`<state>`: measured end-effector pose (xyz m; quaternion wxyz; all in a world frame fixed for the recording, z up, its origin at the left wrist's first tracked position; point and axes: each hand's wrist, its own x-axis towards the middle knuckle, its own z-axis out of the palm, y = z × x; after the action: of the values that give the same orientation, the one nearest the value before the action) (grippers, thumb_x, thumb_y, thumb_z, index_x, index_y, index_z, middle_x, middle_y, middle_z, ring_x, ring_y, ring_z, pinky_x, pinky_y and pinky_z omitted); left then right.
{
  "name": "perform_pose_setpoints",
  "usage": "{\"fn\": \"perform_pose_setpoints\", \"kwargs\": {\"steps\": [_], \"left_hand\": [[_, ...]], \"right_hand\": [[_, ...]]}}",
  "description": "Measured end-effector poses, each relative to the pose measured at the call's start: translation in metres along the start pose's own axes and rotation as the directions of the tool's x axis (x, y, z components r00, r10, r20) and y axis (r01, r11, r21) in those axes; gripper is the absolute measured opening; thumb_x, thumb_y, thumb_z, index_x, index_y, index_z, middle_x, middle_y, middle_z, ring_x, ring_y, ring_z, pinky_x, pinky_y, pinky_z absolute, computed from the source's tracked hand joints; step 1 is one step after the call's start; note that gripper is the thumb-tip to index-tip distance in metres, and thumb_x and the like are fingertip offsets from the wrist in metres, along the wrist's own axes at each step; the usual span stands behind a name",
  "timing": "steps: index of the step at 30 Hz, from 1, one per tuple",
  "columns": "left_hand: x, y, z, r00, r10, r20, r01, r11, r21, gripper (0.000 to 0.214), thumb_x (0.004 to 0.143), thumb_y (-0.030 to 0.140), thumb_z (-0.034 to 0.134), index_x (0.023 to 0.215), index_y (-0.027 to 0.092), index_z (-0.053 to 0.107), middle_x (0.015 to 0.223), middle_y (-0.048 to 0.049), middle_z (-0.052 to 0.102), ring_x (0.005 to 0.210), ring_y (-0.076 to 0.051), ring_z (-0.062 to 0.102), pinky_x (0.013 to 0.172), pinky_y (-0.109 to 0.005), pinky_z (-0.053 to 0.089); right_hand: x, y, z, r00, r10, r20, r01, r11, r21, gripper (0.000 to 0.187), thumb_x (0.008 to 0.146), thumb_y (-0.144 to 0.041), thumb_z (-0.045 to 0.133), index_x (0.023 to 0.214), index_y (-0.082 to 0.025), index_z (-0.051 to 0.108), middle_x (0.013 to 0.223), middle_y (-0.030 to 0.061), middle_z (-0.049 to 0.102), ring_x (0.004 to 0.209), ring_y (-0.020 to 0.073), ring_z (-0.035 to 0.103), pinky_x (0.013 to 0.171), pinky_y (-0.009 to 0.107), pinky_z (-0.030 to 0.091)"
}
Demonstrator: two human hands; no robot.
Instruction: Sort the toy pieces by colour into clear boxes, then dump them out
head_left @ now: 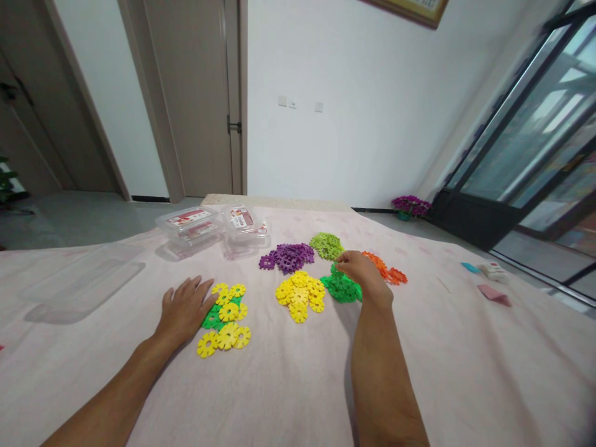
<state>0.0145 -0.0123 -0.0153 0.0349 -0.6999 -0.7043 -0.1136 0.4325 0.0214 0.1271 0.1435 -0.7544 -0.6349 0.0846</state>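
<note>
A white wall (335, 143) and a grey-brown door (195, 93) stand behind the table (298, 397), which is covered by a pale pink cloth (456, 372). Near its far edge, left of centre, are a clear box (189, 226) with a red label and, just beside it, another clear box (241, 220); I cannot make out contents in either. A clear tray (86, 282) lies farther left, the cloth showing through it. The left hand (184, 310) rests palm down, fingers spread, the thumb side touching the yellow and green mixed pile (228, 311). The right hand (363, 270) is over the green pile (343, 288), fingers drawn close together; whether they hold a piece I cannot tell. The yellow pile (298, 292) sits between the hands, with the purple pile (289, 257) and lime pile (326, 244) beyond and the orange pile (380, 266) to the right. Bare cloth stretches from the yellow pile to the near side and well out to the right.
</note>
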Motion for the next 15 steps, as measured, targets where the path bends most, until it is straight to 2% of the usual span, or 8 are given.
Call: {"fn": "perform_pose_setpoints", "kwargs": {"steps": [2, 4, 6, 8, 10, 12, 15], "left_hand": [[0.0, 0.0, 0.0, 1.0, 0.003, -0.01, -0.003, 1.0, -0.012, 0.05, 0.1, 0.044, 0.032, 0.14, 0.024, 0.054, 0.152, -0.0132, 0.046, 0.141, -0.032, 0.038, 0.112, -0.057, 0.024], [0.0, 0.0, 0.001, 1.0, 0.007, -0.02, -0.007, 1.0, -0.017, 0.049, 0.1, 0.043, 0.031, 0.14, 0.025, 0.054, 0.152, -0.013, 0.046, 0.14, -0.032, 0.038, 0.111, -0.058, 0.025], [0.0, -0.001, 0.003, 1.0, 0.005, -0.024, -0.006, 1.0, -0.017, 0.049, 0.1, 0.044, 0.03, 0.139, 0.026, 0.054, 0.151, -0.0122, 0.047, 0.14, -0.032, 0.038, 0.112, -0.058, 0.024], [0.001, -0.003, 0.004, 1.0, 0.002, -0.025, -0.002, 1.0, -0.02, 0.049, 0.1, 0.044, 0.029, 0.139, 0.026, 0.054, 0.151, -0.0113, 0.047, 0.14, -0.031, 0.038, 0.112, -0.058, 0.023], [0.002, -0.005, 0.005, 1.0, -0.001, -0.024, 0.0, 1.0, -0.025, 0.049, 0.1, 0.043, 0.028, 0.139, 0.027, 0.054, 0.151, -0.0104, 0.047, 0.14, -0.03, 0.038, 0.113, -0.056, 0.023], [0.002, -0.007, 0.006, 1.0, -0.001, -0.023, 0.001, 1.0, -0.028, 0.048, 0.1, 0.041, 0.028, 0.138, 0.027, 0.055, 0.151, -0.0093, 0.048, 0.14, -0.028, 0.039, 0.113, -0.054, 0.024], [0.004, -0.008, 0.005, 1.0, -0.004, -0.021, 0.003, 0.999, -0.038, 0.047, 0.1, 0.039, 0.03, 0.137, 0.028, 0.056, 0.15, -0.0087, 0.049, 0.14, -0.027, 0.04, 0.112, -0.052, 0.026]], "right_hand": [[-0.001, 0.006, -0.006, 0.998, 0.046, -0.05, -0.048, 0.998, -0.042, 0.021, 0.081, -0.025, 0.06, 0.095, -0.019, 0.075, 0.094, 0.0076, 0.074, 0.083, 0.0185, 0.066, 0.065, 0.024, 0.038], [-0.002, 0.004, -0.01, 0.996, 0.027, -0.091, -0.032, 0.998, -0.055, 0.023, 0.084, -0.027, 0.058, 0.097, -0.019, 0.075, 0.095, 0.0085, 0.074, 0.085, 0.0191, 0.066, 0.067, 0.025, 0.039], [-0.005, -0.007, -0.011, 0.992, -0.052, -0.114, 0.05, 0.999, -0.022, 0.023, 0.086, -0.026, 0.056, 0.099, -0.019, 0.075, 0.099, 0.008, 0.074, 0.088, 0.0191, 0.066, 0.069, 0.025, 0.04], [-0.008, -0.026, -0.007, 0.976, -0.192, -0.101, 0.196, 0.98, 0.038, 0.023, 0.087, -0.023, 0.056, 0.101, -0.02, 0.074, 0.102, 0.0065, 0.075, 0.091, 0.0185, 0.066, 0.072, 0.024, 0.041], [-0.013, -0.05, 0.004, 0.929, -0.369, -0.016, 0.369, 0.924, 0.105, 0.022, 0.086, -0.02, 0.058, 0.1, -0.02, 0.074, 0.098, 0.0044, 0.075, 0.089, 0.0174, 0.066, 0.072, 0.023, 0.043], [-0.021, -0.076, 0.019, 0.848, -0.518, 0.111, 0.495, 0.85, 0.179, 0.024, 0.082, -0.018, 0.062, 0.103, -0.02, 0.074, 0.094, 0.0026, 0.075, 0.084, 0.0164, 0.067, 0.071, 0.022, 0.044], [-0.034, -0.11, 0.044, 0.733, -0.631, 0.255, 0.581, 0.775, 0.248, 0.029, 0.079, -0.016, 0.068, 0.107, -0.018, 0.074, 0.096, 0.0035, 0.076, 0.084, 0.0164, 0.067, 0.069, 0.022, 0.045]]}}
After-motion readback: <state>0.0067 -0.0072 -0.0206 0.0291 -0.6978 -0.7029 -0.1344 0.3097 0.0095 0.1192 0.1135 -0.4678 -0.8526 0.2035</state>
